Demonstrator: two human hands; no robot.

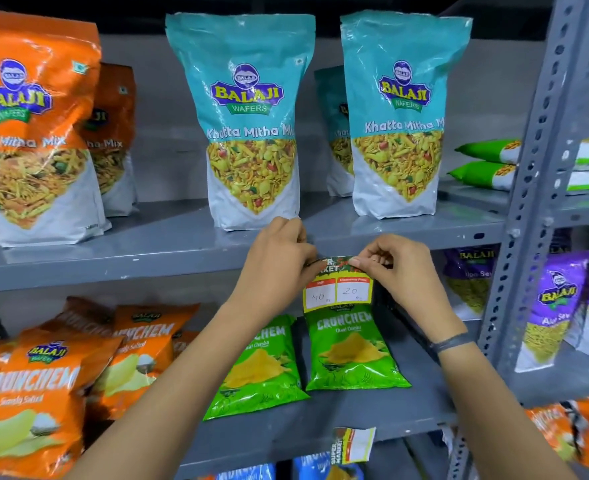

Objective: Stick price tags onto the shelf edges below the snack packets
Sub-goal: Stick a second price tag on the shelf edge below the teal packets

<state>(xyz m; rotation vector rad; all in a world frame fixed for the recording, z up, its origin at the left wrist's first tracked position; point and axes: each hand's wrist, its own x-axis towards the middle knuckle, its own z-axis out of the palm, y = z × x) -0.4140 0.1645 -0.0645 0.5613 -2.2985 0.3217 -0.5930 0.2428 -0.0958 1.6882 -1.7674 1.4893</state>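
A yellow and red price tag (337, 288) with "40" and "20" written on it hangs against the front edge of the upper grey shelf (147, 263). My left hand (275, 263) pinches its top left corner, and my right hand (395, 268) pinches its top right. Directly above stands a teal Khatta Mitha Mix packet (250, 123), with a second one (398, 116) to its right. Below the tag lie two green Crunchem packets (350, 351). Another price tag (353, 445) sits tilted on the lower shelf's front edge (286, 441).
Orange mix packets (33, 133) stand at the upper left, and orange Crunchem packets (44, 375) lie at the lower left. A perforated grey upright (532, 202) divides off the right bay, which holds purple packets (559, 306) and green-and-white packs (487, 164).
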